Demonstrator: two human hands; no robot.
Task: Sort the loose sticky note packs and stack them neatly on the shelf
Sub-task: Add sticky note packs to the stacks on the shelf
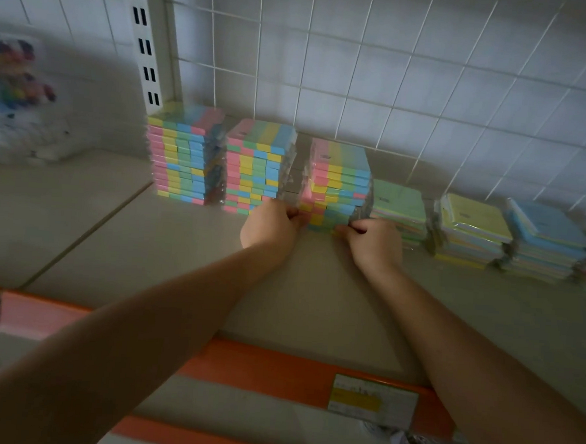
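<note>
The third striped stack (338, 183) of sticky note packs is gripped at its base: left hand (270, 225) curled on its left side, right hand (374, 240) on its right. It is stood on the shelf (314, 291). Two taller stacks (219, 162) are seen left of it; lower single-colour stacks (473, 229) right of it.

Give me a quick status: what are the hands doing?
Left hand and right hand grip third striped stack at its base. Two striped stacks close left. Nothing in the way.
</note>
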